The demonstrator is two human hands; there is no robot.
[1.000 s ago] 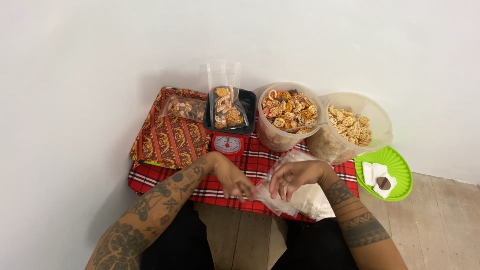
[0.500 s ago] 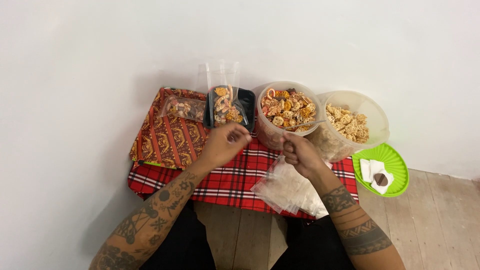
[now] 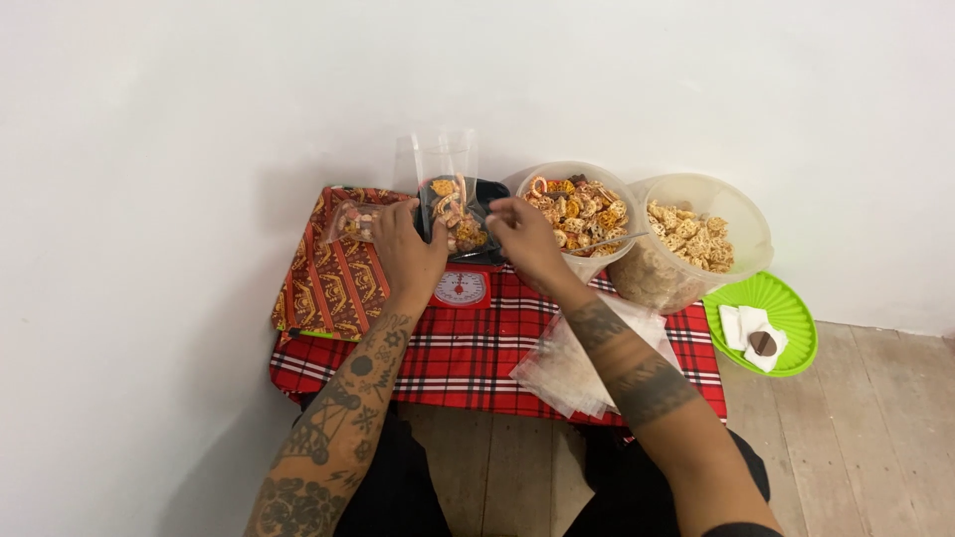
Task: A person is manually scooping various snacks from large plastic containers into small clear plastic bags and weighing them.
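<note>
Against a white wall, on a red plaid cloth, the left hand and right hand both pinch the clear snack bag standing between them on the red scale — snack bowl just right.

Both hands, left hand and right hand, flank the snack bag on the kitchen scale; two snack tubs stand right of them, empty bags lie nearer the person.

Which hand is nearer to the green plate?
The right hand. It is at the clear bag on the scale, and the two tubs stand between it and the green plate. The left hand is further away, left of the bag.
</note>
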